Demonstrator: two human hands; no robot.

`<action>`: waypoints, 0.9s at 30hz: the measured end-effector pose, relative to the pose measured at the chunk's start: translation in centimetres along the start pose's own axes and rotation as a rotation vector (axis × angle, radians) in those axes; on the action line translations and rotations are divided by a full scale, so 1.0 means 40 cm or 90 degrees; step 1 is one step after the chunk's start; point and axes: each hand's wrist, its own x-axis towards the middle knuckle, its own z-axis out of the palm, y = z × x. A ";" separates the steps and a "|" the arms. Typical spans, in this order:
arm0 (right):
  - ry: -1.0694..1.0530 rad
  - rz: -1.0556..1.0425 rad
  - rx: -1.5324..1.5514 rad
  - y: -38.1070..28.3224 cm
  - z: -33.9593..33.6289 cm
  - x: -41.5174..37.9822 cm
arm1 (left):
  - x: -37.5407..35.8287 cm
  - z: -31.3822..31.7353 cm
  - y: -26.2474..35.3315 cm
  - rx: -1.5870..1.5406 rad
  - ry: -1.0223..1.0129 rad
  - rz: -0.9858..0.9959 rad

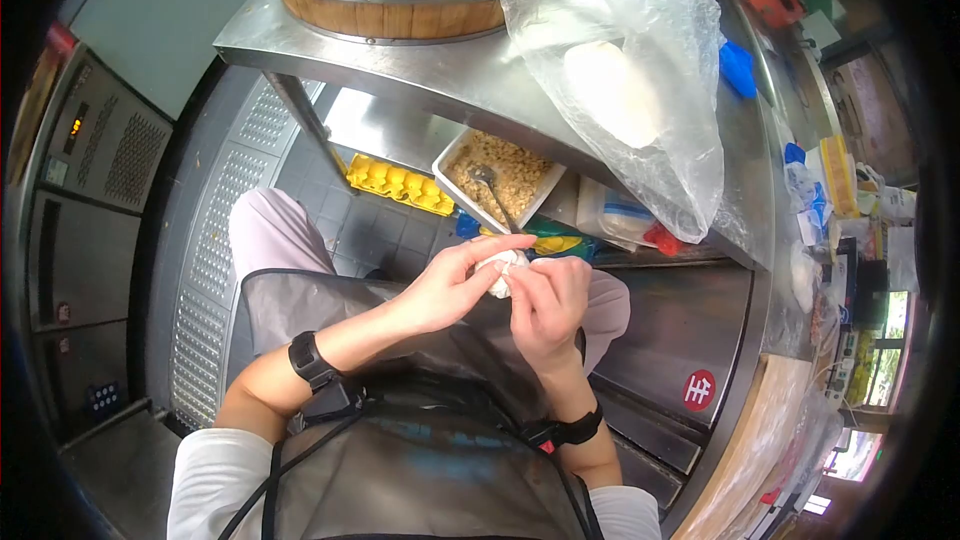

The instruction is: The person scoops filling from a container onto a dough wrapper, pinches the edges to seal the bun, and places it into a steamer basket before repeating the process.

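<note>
Both hands meet before the chest: left hand (445,290) pinches with fingertips, right hand (548,305) curls beside it, touching.

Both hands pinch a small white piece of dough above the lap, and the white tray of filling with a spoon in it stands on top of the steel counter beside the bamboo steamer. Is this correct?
Not quite. The head view shows both the left hand and right hand on the dough, but the tray of filling with its spoon sits on a shelf under the steel counter, not beside the bamboo steamer.
</note>
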 end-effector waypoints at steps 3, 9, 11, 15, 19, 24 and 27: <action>-0.028 0.007 0.022 0.014 -0.010 0.016 | 0.006 -0.007 0.003 0.037 -0.020 0.006; -0.047 -0.038 0.010 0.025 -0.007 -0.003 | 0.013 -0.011 -0.017 0.094 -0.045 -0.003; -0.049 -0.061 0.014 0.022 -0.010 -0.003 | 0.012 -0.011 -0.018 0.116 -0.041 -0.006; -0.099 -0.071 0.046 0.019 -0.023 0.024 | 0.014 -0.008 -0.004 0.162 -0.040 -0.017; -0.179 -0.082 0.035 0.036 -0.029 0.019 | 0.020 -0.006 0.002 0.192 -0.045 -0.062; -0.055 0.179 0.213 -0.010 -0.038 0.002 | 0.031 -0.030 0.025 -0.104 -0.070 -0.030; -0.027 0.284 0.365 -0.031 0.006 0.000 | 0.022 0.000 0.003 -0.330 0.031 -0.040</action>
